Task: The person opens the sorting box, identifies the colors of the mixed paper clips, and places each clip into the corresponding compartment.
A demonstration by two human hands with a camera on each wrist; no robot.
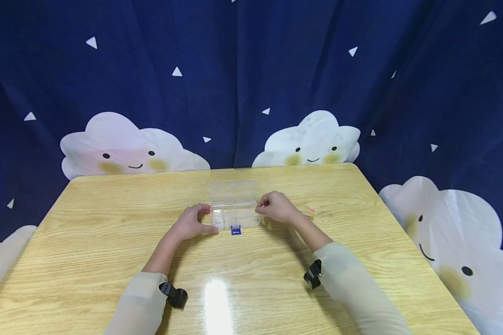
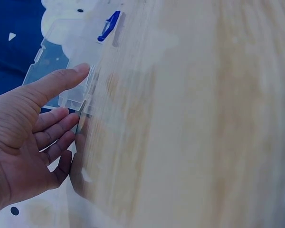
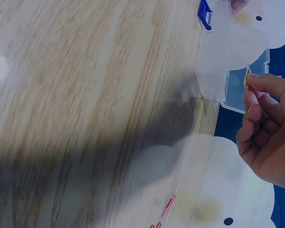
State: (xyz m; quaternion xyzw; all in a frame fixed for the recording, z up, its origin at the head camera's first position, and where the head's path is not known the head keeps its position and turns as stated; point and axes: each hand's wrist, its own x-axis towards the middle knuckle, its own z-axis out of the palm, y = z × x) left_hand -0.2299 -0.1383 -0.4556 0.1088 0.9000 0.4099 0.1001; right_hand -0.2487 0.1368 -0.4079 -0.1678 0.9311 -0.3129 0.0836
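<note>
A clear plastic compartment box [image 1: 236, 215] sits on the table, its see-through lid [image 1: 233, 191] swung back and a blue latch [image 1: 235, 230] at the front. My left hand [image 1: 193, 221] holds the box's left end, thumb at the front corner and fingers towards the back. Small pale pieces [image 1: 218, 224] lie in the front left compartment. Over the right end of the box is my right hand [image 1: 277, 207], which pinches a yellow paper clip [image 3: 247, 78] between thumb and forefinger; its other fingers are curled.
A few loose paper clips [image 1: 310, 213] lie on the wooden table [image 1: 109, 223] to the right of the box, a pink paper clip [image 3: 169, 205] among them. Behind the table hangs a dark blue curtain [image 1: 218, 83] with cloud prints.
</note>
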